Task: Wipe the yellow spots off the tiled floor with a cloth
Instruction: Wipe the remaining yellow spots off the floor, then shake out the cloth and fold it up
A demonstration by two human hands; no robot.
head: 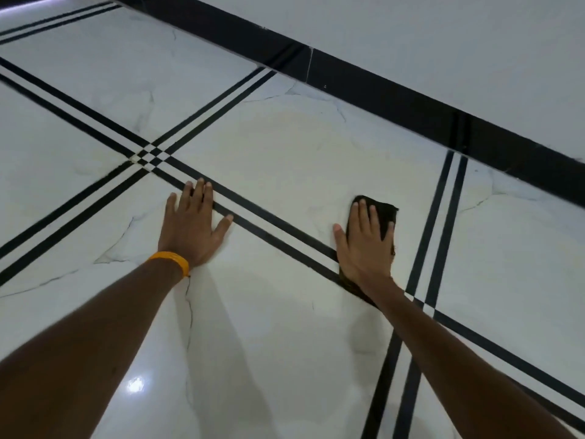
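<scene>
While your right hand (367, 245) presses flat, fingers spread, on the dark cloth (385, 213), the faint yellow smear (285, 137) lies ahead, slightly left.

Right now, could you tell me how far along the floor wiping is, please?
Done: the nearer part of the tiled floor shows no distinct yellow spots. In hand: the right hand presses the dark cloth flat on the tile; the left hand rests flat on the floor. Left: a faint yellowish haze ahead of the cloth.
</scene>
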